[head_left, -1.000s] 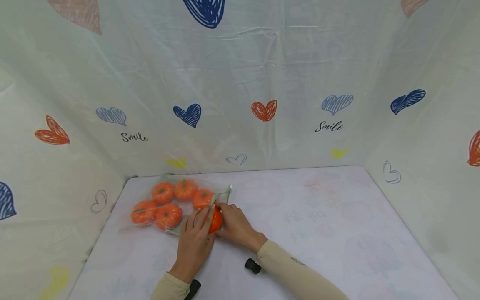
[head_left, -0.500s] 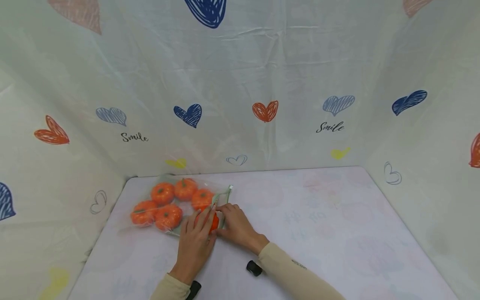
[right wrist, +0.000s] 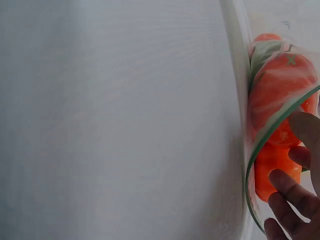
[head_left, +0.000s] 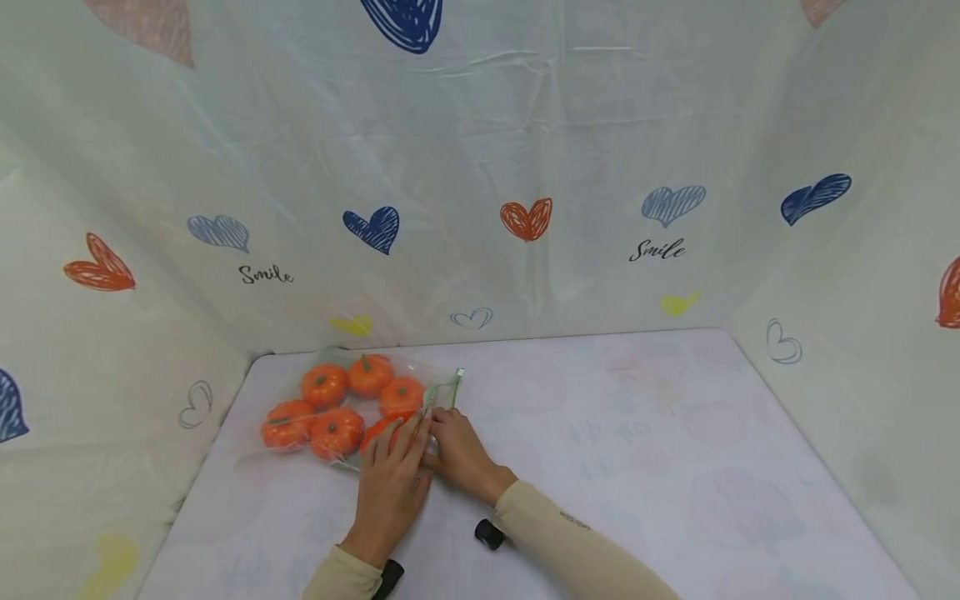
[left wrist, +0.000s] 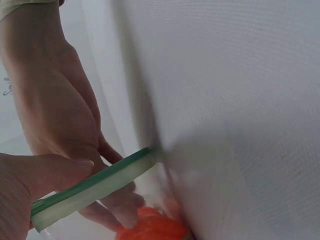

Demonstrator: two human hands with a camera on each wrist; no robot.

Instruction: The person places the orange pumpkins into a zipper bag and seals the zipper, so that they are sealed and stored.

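Observation:
A clear bag with a green-lined mouth [head_left: 455, 387] lies at the table's back left, holding several small orange pumpkins [head_left: 337, 432]. My left hand [head_left: 388, 492] grips the mouth, long fingers stretched over the upper layer; in the left wrist view its thumb [left wrist: 55, 172] lies against the green-edged strip [left wrist: 100, 185]. My right hand [head_left: 467, 454] reaches into the opening from the right, and its loosely bent fingers [right wrist: 295, 197] are at the nearest pumpkin [right wrist: 272, 175] in the right wrist view. Left fingers partly cover that pumpkin in the head view.
The bag rests on a white table [head_left: 637, 467]. Behind and beside it hangs a pale curtain [head_left: 585, 142] printed with hearts. Black wrist devices, one at the right cuff [head_left: 489, 534] and one at the left cuff [head_left: 388, 579], show near the tabletop.
The nearest pumpkin has slid left, deeper into the bag, and my right hand has followed it slightly left. My left hand has kept its place at the mouth.

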